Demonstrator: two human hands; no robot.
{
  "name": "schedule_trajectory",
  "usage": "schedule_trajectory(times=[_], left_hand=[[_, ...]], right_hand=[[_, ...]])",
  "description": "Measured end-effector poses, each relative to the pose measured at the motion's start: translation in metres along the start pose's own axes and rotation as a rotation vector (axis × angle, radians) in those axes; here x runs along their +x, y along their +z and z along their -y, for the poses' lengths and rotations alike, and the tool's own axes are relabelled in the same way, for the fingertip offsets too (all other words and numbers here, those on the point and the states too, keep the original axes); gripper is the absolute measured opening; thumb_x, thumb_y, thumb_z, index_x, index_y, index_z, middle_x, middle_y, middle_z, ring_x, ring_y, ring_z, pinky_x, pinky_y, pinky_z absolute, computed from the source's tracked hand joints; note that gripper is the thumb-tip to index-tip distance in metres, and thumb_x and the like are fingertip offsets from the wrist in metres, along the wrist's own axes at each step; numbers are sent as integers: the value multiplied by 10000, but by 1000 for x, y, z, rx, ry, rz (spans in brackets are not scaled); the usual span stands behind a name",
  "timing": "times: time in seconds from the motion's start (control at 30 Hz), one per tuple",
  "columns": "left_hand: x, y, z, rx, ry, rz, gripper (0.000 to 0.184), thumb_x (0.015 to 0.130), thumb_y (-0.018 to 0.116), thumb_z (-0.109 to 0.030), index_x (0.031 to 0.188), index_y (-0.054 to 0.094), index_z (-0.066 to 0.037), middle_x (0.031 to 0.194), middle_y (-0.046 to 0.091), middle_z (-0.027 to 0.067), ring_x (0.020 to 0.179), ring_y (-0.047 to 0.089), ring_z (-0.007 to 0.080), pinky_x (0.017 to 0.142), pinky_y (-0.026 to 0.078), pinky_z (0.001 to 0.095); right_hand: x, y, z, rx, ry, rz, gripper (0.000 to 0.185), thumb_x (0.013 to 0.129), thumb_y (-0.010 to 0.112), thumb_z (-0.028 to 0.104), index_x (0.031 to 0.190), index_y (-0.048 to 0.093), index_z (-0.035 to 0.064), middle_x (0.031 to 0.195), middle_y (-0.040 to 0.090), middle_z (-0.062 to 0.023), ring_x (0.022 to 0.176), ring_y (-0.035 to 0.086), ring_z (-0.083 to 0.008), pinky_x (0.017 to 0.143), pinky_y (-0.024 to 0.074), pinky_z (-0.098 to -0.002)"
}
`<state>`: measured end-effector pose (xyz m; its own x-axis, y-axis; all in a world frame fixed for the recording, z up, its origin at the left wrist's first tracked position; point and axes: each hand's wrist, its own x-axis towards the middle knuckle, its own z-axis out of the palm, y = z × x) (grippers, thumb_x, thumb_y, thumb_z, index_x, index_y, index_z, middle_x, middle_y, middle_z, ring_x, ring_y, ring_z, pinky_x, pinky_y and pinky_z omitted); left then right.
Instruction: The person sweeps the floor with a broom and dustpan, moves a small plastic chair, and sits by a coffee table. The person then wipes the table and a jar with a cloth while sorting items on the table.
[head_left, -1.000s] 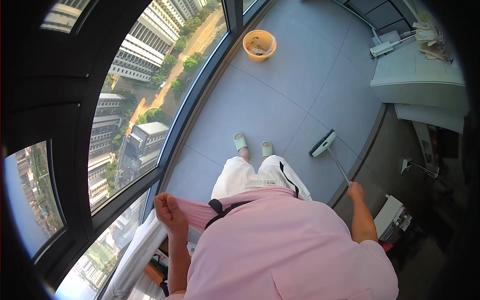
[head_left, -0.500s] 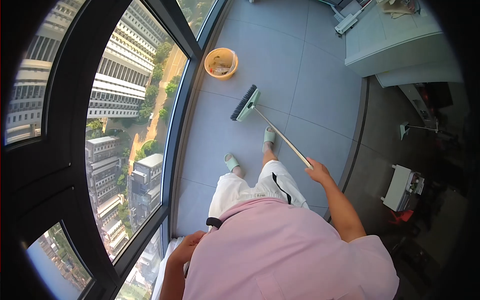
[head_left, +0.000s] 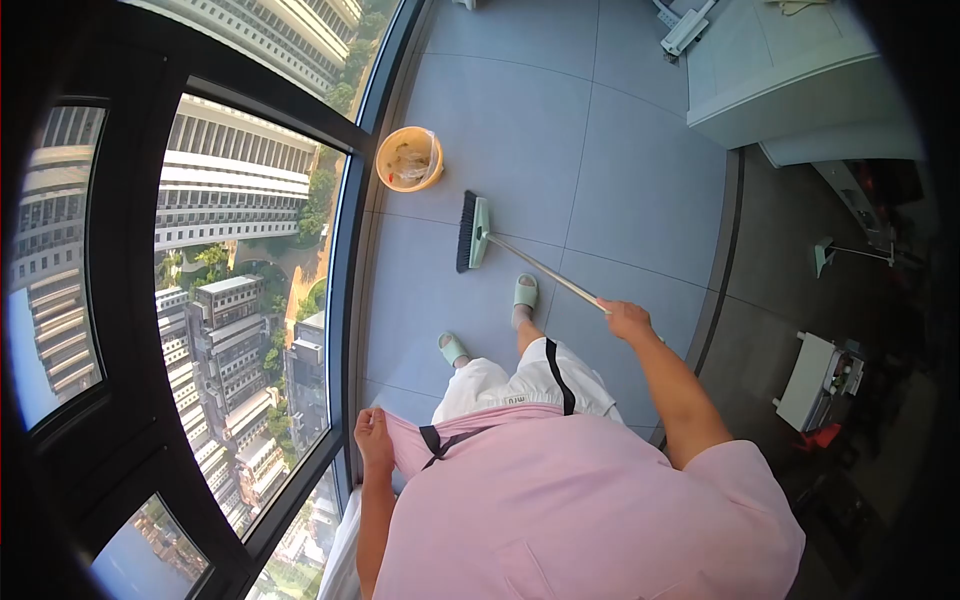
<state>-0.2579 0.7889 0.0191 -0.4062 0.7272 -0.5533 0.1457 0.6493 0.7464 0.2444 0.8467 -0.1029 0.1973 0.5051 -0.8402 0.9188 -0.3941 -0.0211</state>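
Observation:
My right hand (head_left: 628, 320) is wrapped round the upper part of the broom's pale handle. The broom (head_left: 481, 232) has a light green head with dark bristles that point toward the window side; it rests on the grey tiles. At my left side, my left hand (head_left: 373, 437) is closed on the hem of my pink shirt (head_left: 408, 440), which stretches out from my waist. An orange bin (head_left: 410, 158) with some litter and a clear plastic liner in it stands beyond the broom head, close to the window.
Tall windows (head_left: 345, 290) with dark frames line the left. A white cabinet (head_left: 790, 90) stands at the upper right. Past the dark floor strip (head_left: 722, 250) are a small white cart (head_left: 808, 380) and another long-handled tool (head_left: 823, 257). My slippers (head_left: 525, 290) are on the tiles.
My left hand has moved outward from my waist, drawing the shirt hem with it. The broom head has turned and shifted slightly toward the window side. The camera view has shifted too.

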Motion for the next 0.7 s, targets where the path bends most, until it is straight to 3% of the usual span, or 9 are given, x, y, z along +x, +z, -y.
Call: schedule_trajectory(times=[0.1, 0.2, 0.3, 0.33, 0.43, 0.47, 0.57, 0.7], left_hand=[[-8, 23, 6, 250, -72, 178, 187, 925, 578, -197, 792, 563, -67, 654, 474, -64, 556, 366, 19, 481, 307, 219], [-23, 41, -5, 260, -359, 484, 180, 909, 598, -211, 827, 599, -51, 688, 530, -47, 583, 418, 24, 494, 335, 219], [-20, 45, -31, 180, -132, 515, 195, 902, 604, -225, 906, 618, -31, 770, 605, -11, 639, 484, 29, 515, 363, 214], [-15, 44, -56, 229, -82, 503, 207, 908, 588, -221, 986, 622, -33, 865, 648, 14, 721, 542, 47, 583, 417, 217], [12, 52, -83, 170, -304, 435, 219, 913, 581, -224, 1031, 619, -43, 926, 653, 13, 783, 575, 79, 692, 469, 243], [15, 63, -101, 169, -238, 490, 273, 917, 579, -231, 1111, 612, -42, 957, 653, 19, 797, 588, 97, 759, 479, 259], [17, 101, -164, 23, -194, 706, 334, 919, 580, -247, 1171, 595, -27, 974, 649, 31, 780, 580, 87, 730, 479, 253], [49, 123, -194, 144, -203, 922, 348, 926, 573, -254, 1183, 594, -21, 970, 645, 35, 790, 575, 75, 709, 475, 250]], right_hand=[[-43, -17, -107, 85, 265, -20, 452, 902, 508, 258, 1318, 455, 428, 1162, 611, -104, 1060, 589, -298, 881, 471, -412], [-74, -17, -179, 157, 420, -72, 470, 871, 555, 243, 1323, 477, 345, 1175, 604, -132, 1057, 579, -340, 890, 466, -427], [-84, -8, -205, 212, 398, -150, 479, 862, 562, 233, 1330, 481, 293, 1161, 608, -150, 1056, 575, -360, 896, 462, -427], [-91, -12, -198, 233, 392, -160, 482, 862, 562, 230, 1333, 479, 285, 1154, 610, -153, 1056, 575, -361, 897, 462, -426], [-93, -26, -166, 303, 337, -197, 492, 866, 562, 230, 1344, 462, 281, 1142, 618, -150, 1052, 578, -361, 895, 464, -430], [-80, -27, -155, 335, 286, -218, 495, 870, 562, 236, 1350, 451, 291, 1143, 620, -142, 1049, 580, -358, 890, 467, -435], [-29, -56, -93, 378, 141, -261, 494, 876, 555, 256, 1352, 440, 322, 1126, 628, -141, 1035, 582, -365, 872, 473, -447], [57, -121, 3, 308, 68, -195, 465, 892, 527, 308, 1342, 434, 379, 1123, 626, -133, 1043, 586, -343, 879, 475, -445]])
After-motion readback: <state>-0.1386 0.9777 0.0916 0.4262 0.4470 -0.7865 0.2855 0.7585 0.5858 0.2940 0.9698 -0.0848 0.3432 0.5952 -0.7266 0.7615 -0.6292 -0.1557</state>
